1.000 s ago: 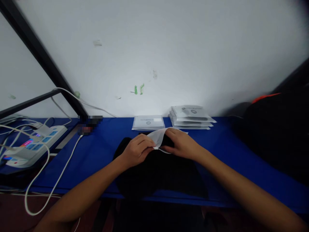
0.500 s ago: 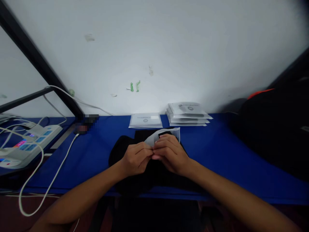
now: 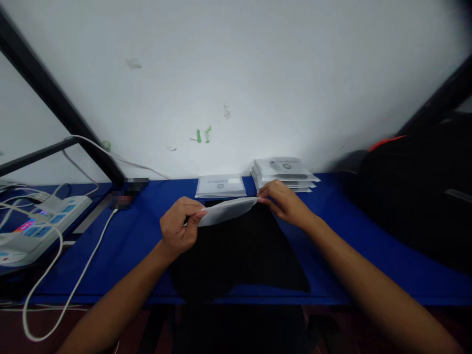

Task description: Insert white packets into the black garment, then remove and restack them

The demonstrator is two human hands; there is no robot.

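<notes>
A frosted plastic pouch (image 3: 228, 210) is stretched between both hands, tilted above black fabric (image 3: 243, 255) on the blue table. My left hand (image 3: 181, 223) pinches its left end between thumb and fingers. At its right end, my right hand (image 3: 282, 201) pinches the corner with the fingertips. The fabric lies spread flat below the pouch, reaching the table's front edge. Whether anything is inside the pouch I cannot tell.
Behind the hands lie a single printed pouch (image 3: 220, 186) and a stack of similar pouches (image 3: 283, 172) against the wall. A power strip (image 3: 55, 221) with white cables is at left. A large black bag-like object (image 3: 420, 196) stands at right.
My hands have moved apart, from close together over the fabric to opposite ends of the pouch, which is now pulled out lengthwise. The fabric beneath now shows more fully.
</notes>
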